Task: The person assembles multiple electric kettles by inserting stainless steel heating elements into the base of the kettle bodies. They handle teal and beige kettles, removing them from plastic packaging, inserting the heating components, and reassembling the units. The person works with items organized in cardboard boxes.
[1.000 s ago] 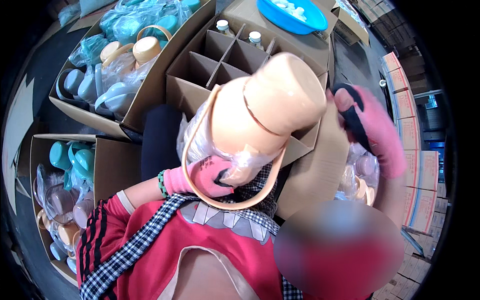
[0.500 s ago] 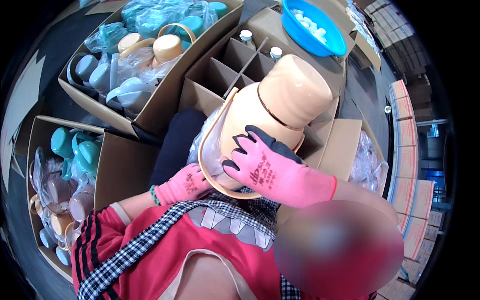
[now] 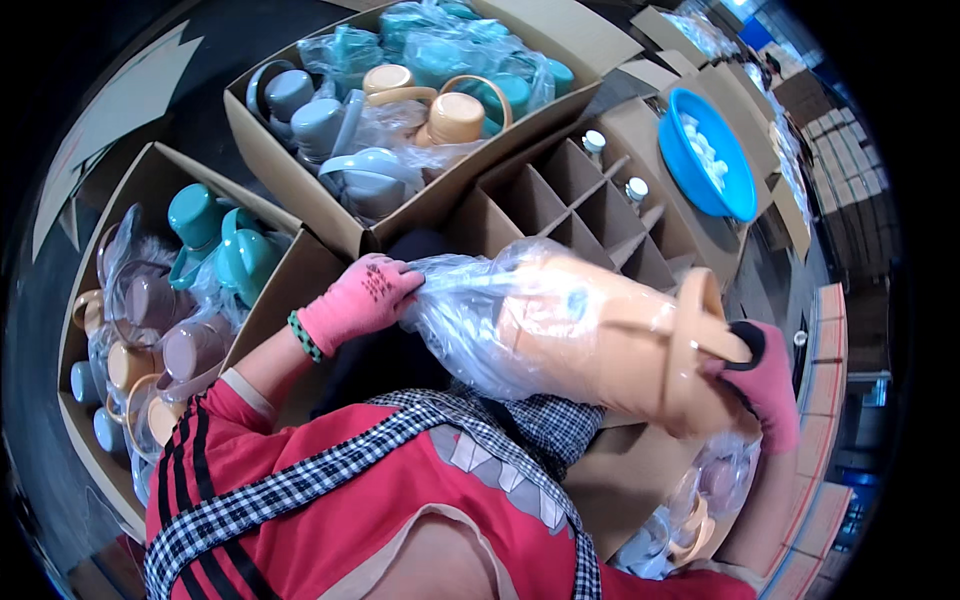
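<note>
A peach vacuum jug (image 3: 630, 340) lies on its side across my lap, its body partly inside a clear plastic bag (image 3: 460, 320). My left hand (image 3: 365, 300), in a pink glove, is closed on the bag's gathered end, left of the jug. At the jug's right end, my right hand (image 3: 765, 385), also in a pink glove with dark fingertips, grips it beside the handle (image 3: 695, 320). The right fingers are partly hidden behind the jug.
Ahead stands a carton with cardboard dividers (image 3: 530, 195) and two white-capped bottles. A blue basin (image 3: 735, 195) holds small white pieces. Cartons of jugs in several colours stand at the far left (image 3: 240, 110) and near left (image 3: 150, 160). Bagged jugs (image 3: 650, 535) lie at lower right.
The jug has turned from upright-leaning to lying sideways, handle end to the right. My right hand has moved right onto that end; my left hand now pulls the bag out leftward.
</note>
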{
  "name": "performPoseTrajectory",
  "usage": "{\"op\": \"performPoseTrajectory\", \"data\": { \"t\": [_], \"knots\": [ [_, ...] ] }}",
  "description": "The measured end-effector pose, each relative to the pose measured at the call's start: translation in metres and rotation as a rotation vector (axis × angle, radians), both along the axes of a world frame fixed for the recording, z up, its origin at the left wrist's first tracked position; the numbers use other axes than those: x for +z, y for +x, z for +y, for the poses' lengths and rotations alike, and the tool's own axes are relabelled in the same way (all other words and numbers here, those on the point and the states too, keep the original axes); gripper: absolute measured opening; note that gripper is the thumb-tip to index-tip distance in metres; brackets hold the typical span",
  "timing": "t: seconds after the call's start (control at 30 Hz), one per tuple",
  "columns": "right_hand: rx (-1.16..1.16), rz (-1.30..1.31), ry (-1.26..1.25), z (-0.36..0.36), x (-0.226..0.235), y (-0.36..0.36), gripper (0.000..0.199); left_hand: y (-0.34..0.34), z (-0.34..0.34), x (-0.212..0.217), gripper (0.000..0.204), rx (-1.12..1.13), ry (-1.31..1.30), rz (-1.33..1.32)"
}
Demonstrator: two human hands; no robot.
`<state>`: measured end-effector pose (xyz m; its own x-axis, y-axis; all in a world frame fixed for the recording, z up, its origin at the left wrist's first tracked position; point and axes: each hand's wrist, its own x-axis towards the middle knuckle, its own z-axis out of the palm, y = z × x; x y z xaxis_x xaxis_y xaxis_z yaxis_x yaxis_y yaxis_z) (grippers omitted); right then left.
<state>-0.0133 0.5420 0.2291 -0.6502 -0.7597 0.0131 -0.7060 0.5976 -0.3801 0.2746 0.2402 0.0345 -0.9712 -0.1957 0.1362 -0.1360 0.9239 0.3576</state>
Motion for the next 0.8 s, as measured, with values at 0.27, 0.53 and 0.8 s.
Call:
{"op": "performPoseTrajectory", "data": {
  "t": [0.27,0.53,0.8],
  "knots": [
    [-0.363,-0.641,-0.632,-0.054,-0.091,0.056,0.063,-0.009,0.080,-0.020,0.028,-0.494,0.496,-0.291],
    [-0.087,-0.435,-0.518,-0.045,-0.227,0.149,0.060,0.005,0.059,0.019,0.032,-0.350,0.864,-0.454],
    [-0.014,-0.837,0.043,-0.033,-0.264,0.170,0.078,-0.044,0.038,0.048,0.024,-0.112,1.176,0.103]
  ]
}}
